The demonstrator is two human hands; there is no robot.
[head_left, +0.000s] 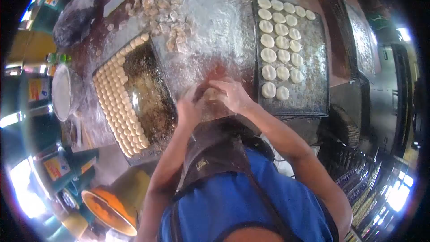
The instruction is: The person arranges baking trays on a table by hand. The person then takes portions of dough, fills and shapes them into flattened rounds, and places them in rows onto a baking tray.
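Note:
Close to my body, at the table's near edge, both hands come together over a small pale piece of dough (pixel 210 94). My left hand (pixel 190 102) is curled against its left side, its fingers partly smeared by motion. From the right, my right hand (pixel 233 96) bends its fingers and thumb round the dough. To the right lies a dark baking tray (pixel 309 94) with rows of flattened dough rounds (pixel 282 42). On the left, a tilted tray (pixel 154 103) carries tightly packed small dough balls (pixel 118 103) along its left and lower part.
Many loose dough lumps (pixel 168 11) lie on the floured table (pixel 219 22) toward the back. A pale bowl (pixel 62 92) and a dark plastic bag (pixel 74 27) stand at the left. An orange-rimmed bucket (pixel 112 210) is at lower left. Dark racks (pixel 358 166) stand at right.

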